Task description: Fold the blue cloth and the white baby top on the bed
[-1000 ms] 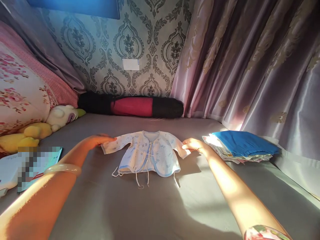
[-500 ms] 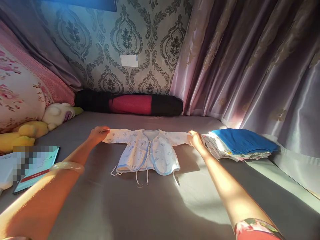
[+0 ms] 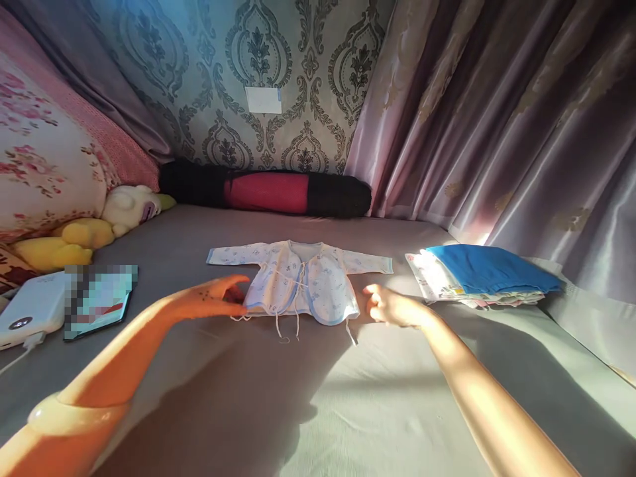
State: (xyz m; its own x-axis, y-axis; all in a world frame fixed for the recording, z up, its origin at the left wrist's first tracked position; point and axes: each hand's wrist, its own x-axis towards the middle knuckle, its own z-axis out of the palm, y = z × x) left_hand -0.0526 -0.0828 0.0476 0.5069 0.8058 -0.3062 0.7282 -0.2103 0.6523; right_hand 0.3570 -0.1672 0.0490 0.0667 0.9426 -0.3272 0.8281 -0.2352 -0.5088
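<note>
A small white baby jacket (image 3: 325,291) with pale blue print, blue edging and white ties lies flat on the grey sheet, both sleeves spread sideways. My left hand (image 3: 211,298) is at its lower left side, thumb and fingers apart, the fingertips by the hem. Whether they touch the cloth I cannot tell. Just off the jacket's right side, my right hand (image 3: 395,307) hovers with loosely bent fingers and nothing between them.
To the right sits a pile of folded clothes (image 3: 489,270), a blue one on top. A phone (image 3: 106,308) and a white power bank (image 3: 34,308) with a cable lie left. Behind are a black and red roll (image 3: 265,192) and plush toys (image 3: 130,207).
Both hands have let go of the sleeve ends and come inward and nearer, to the jacket's lower sides. The jacket lies spread as before; the view has shifted slightly.
</note>
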